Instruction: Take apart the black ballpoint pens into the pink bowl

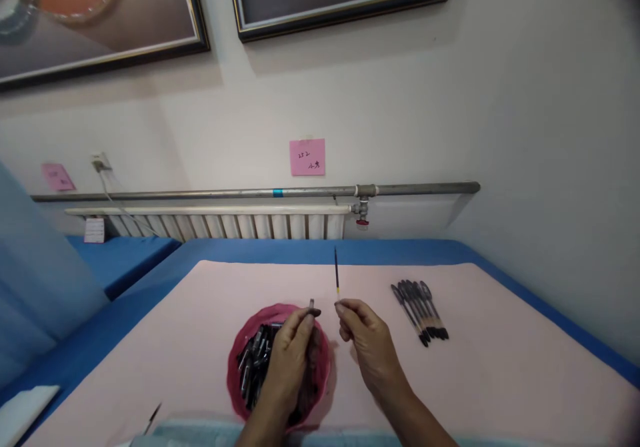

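My right hand [369,341] pinches the lower end of a thin ink refill [337,272]. The refill stands nearly upright, dark along its upper part with a yellow band lower down. My left hand [289,353] is closed on a pen barrel [312,303], whose clear end sticks up past the fingertips; the rest is mostly hidden by the hand. Beneath my left hand stands a dark pink scalloped bowl [234,367] holding many black and clear pen parts [256,360]. The two hands are close together but apart.
Several black-capped pens [421,310] lie side by side on the pink table cover [490,367], right of my hands. Another thin dark-tipped piece [153,417] lies near the front left edge. A radiator [260,225] and pipe [215,194] run along the wall behind.
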### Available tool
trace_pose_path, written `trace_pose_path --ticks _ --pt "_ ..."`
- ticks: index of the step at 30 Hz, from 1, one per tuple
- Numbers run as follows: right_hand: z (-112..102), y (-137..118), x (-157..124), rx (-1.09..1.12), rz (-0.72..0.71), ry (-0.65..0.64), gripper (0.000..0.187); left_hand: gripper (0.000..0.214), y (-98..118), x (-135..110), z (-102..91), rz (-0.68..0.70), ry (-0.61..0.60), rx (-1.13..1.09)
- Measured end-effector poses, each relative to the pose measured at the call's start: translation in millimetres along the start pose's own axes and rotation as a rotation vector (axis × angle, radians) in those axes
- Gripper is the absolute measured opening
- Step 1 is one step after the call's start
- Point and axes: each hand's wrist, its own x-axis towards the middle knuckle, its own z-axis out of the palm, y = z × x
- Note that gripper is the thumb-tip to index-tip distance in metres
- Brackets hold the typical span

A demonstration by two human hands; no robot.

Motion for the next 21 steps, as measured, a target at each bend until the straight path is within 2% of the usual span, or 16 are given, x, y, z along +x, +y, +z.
trace_pose_path --ticks 8,11,17,21 --pt "5.5 -10.9 -6.9 0.241 0.026 -0.062 0.014 0.032 1.0 -6.6 0.4 -0.043 -0.256 0.082" --pt "7.1 -12.3 -8.9 0.275 0.024 -0.093 0.013 0.031 1.0 -7.1 0.6 -0.049 -0.289 0.05" --pt "9.0 -12.1 -9.3 0.359 0.076 -0.078 0.013 0.03 2.4 -7.8 0.4 -0.068 -0.301 0.039" --pt "6.8 -10.2 -8.7 0.312 0.066 -0.116 0.012 0.029 3.6 -8.0 0.1 -0.085 -0.31 0.048"
